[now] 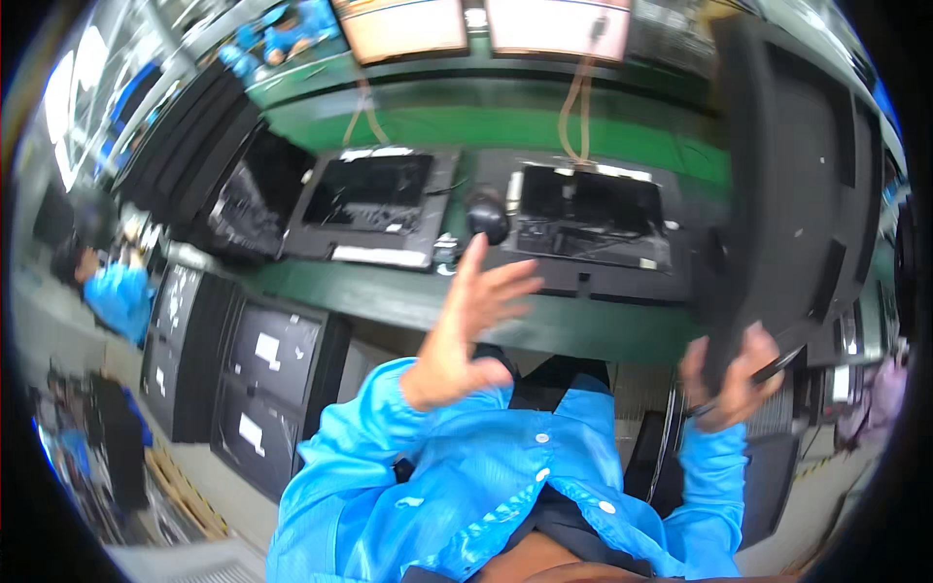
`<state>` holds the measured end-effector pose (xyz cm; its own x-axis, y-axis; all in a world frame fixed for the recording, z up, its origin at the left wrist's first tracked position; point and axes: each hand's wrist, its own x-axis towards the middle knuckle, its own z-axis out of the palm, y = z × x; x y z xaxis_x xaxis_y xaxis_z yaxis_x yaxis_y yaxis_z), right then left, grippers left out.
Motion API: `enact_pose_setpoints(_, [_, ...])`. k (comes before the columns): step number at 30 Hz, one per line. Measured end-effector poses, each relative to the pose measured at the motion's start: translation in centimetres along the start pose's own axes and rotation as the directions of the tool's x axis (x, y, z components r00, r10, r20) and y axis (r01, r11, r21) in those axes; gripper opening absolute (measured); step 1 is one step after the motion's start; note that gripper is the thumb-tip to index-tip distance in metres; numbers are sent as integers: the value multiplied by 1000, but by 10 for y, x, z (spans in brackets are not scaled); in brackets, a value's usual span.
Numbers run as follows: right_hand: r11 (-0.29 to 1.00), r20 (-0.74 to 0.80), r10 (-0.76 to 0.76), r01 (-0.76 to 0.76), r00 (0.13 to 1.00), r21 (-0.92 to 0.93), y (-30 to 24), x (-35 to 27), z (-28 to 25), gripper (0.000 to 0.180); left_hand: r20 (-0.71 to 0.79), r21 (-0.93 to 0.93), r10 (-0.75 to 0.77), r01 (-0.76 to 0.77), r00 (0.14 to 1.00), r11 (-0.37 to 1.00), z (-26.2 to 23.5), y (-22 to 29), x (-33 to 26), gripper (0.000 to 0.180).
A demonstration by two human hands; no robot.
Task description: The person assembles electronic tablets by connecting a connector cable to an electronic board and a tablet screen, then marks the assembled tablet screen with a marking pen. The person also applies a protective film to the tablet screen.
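My left hand is raised over the near edge of the green bench, fingers spread and holding nothing. My right hand grips the lower edge of a large black tray, which stands tilted up at the right. A slim dark stick juts out beside the right fingers; whether they hold it too is unclear. Beyond my hands, a dark flat panel lies in a black tray, and a similar panel lies in another tray to its left. Between them sits a rounded black object.
A small clear container stands between the trays. Black trays are stacked at the left of the green bench; more black trays stand below. Two lit screens hang at the back. Co-workers in blue are farther off.
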<state>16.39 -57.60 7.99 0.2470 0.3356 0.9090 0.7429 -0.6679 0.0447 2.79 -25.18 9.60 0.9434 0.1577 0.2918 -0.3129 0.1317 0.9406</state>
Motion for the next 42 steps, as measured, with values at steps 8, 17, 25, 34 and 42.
enact_pose_setpoints(8, [642, -242, -490, 534, 838, 550, -202, 29, 82, 26, -905, 77, 0, 165, 425, 983, -47, 56, -170, 68])
enact_pose_setpoints(17, [177, -278, -681, 521, 678, 835, -369, 50, 181, 33, -989, -107, -73, -291, 125, 951, -114, 71, -456, 67])
enact_pose_setpoints(25, [57, -153, -753, 295, 640, 954, -444, 9, 238, 37, -960, -26, 46, 254, -275, 967, -155, 36, -463, 67])
enact_pose_setpoints(34, [45, -144, -743, 263, 654, 964, -432, 11, 238, 39, -981, -73, 0, 368, -194, 927, -176, 51, -464, 65])
enact_pose_setpoints(42, [434, 321, -735, 51, 597, 899, -352, 40, 172, 31, -754, 200, 655, 933, -49, 300, -204, 61, -459, 56])
